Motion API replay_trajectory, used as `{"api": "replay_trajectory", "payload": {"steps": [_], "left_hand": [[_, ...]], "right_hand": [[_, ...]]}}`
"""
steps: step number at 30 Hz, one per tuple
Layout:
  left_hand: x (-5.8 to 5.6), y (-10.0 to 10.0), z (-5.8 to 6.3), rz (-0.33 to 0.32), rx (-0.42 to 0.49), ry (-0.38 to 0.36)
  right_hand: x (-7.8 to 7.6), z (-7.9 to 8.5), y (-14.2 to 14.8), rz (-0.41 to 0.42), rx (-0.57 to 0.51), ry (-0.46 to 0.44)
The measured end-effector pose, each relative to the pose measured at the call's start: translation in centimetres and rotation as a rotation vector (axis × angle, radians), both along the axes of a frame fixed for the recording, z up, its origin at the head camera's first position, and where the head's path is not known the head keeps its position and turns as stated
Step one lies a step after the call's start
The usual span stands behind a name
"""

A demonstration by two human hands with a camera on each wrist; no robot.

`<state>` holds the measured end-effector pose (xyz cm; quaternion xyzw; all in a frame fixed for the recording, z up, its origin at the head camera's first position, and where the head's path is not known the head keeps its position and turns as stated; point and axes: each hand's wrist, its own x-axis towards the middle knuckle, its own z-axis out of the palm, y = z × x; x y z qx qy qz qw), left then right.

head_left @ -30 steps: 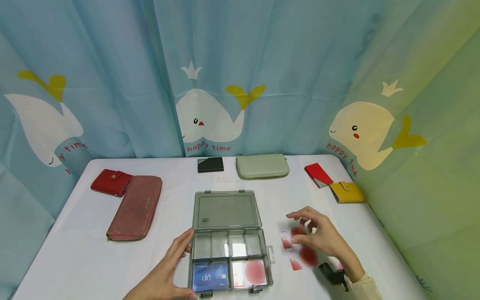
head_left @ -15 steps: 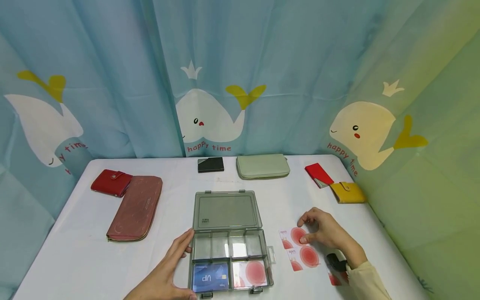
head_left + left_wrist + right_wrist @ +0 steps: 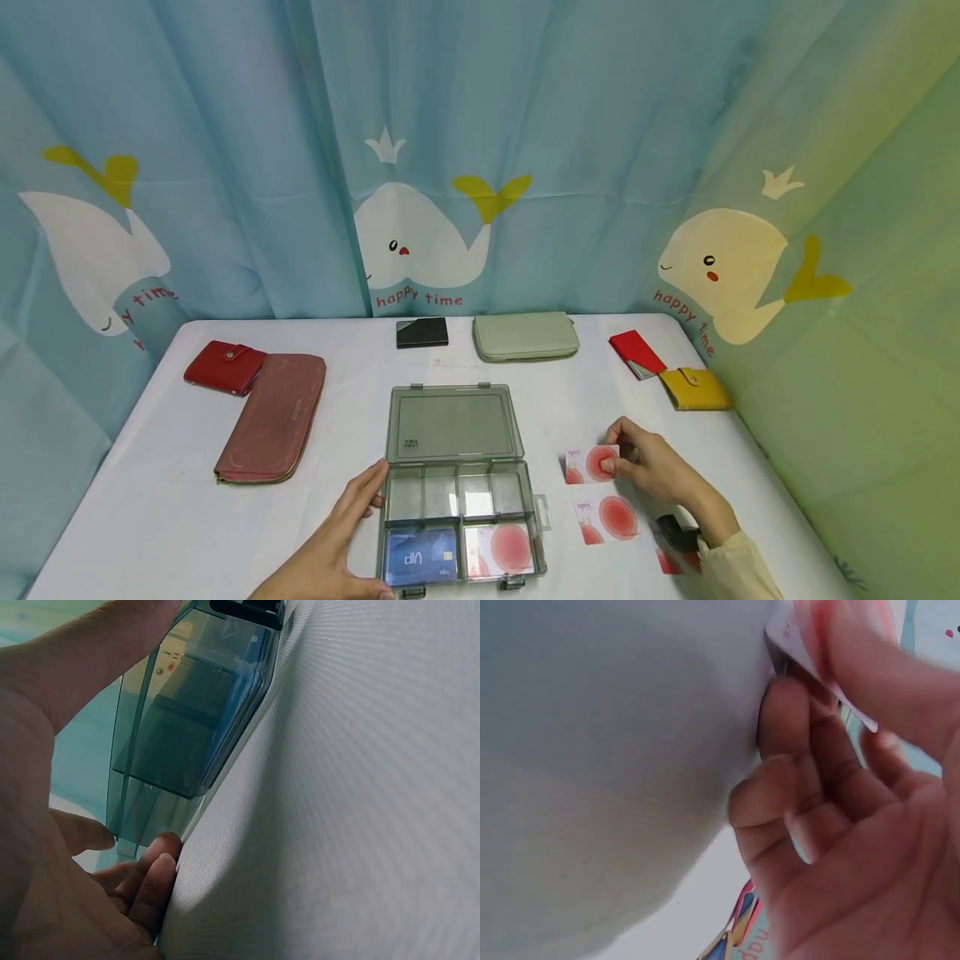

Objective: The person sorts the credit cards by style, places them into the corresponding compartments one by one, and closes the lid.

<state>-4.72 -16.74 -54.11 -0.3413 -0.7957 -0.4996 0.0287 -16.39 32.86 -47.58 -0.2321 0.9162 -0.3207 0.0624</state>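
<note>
The right hand's (image 3: 663, 473) thumb and fingers pinched a pink-and-white card (image 3: 579, 464) to the right of the box (image 3: 403, 492); whether its edge cleared the white cloth (image 3: 555, 575) was hard to tell. A matching card (image 3: 617, 518) lay nearer the person. The left hand (image 3: 322, 537), thumb and fingers spread apart, touched the box's left side. Near compartments held a blue VIP card (image 3: 422, 554) and another pink card (image 3: 510, 550).
</note>
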Motion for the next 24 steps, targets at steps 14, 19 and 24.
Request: {"api": "replay_trajectory", "payload": {"steps": [14,19,24], "left_hand": [[0.1,0.0,0.0,-0.003,0.005,-0.013],[0.1,0.0,0.1,0.000,0.004,-0.014],[0.1,0.1,0.1,0.004,0.001,-0.013]], "right_hand": [[1.6,0.1,-1.3,-0.112,-0.310,-0.062],[2.3,1.1,-2.5,-0.072,-0.402,-0.149],[3.2,1.6,-3.5,0.026,-0.449,-0.192]]}}
